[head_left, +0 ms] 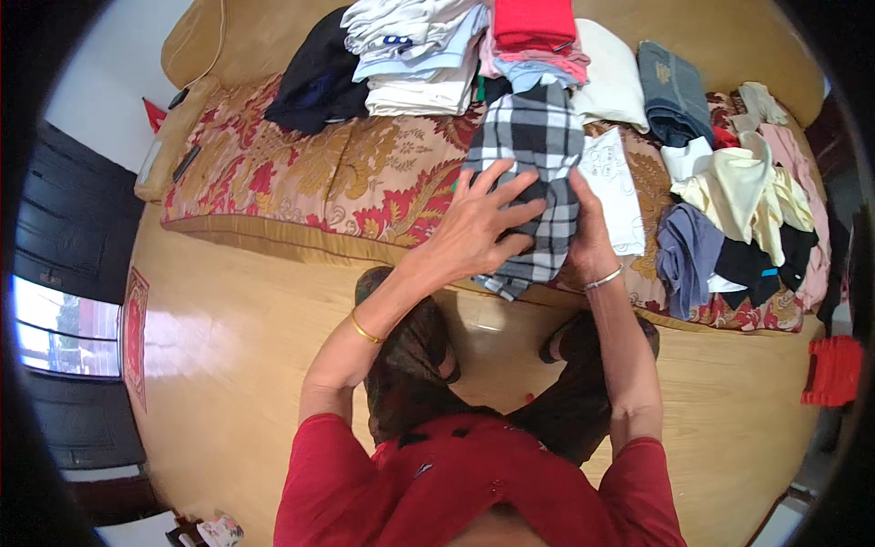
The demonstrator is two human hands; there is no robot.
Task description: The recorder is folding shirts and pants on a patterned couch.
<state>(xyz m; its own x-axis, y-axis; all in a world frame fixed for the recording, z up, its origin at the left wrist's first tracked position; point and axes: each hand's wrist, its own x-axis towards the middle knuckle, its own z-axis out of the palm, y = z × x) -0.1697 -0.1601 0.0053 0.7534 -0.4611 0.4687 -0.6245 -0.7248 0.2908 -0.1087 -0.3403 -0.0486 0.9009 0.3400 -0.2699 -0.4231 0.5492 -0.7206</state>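
Note:
A black, white and grey plaid garment point(530, 137), folded into a long bundle, lies on the patterned sofa cushion point(383, 198). On top of it my left hand point(489, 215) rests with spread fingers. My right hand point(589, 219) is against its right edge, partly turned so that its fingertips are hard to see. Just right of the bundle lies a white garment with printed line drawings point(615, 195). Behind the bundle stands a stack with a folded red cloth point(534, 24) above pink and light blue pieces. To its left is a stack of white and light blue clothes point(420, 61).
A dark garment point(318, 82) lies at the left, folded jeans point(673, 92) and a white folded item point(605, 72) at the back right. Loose cream point(745, 181), blue-grey point(687, 253) and black clothes heap at the right. A remote control point(186, 163) lies near the left armrest.

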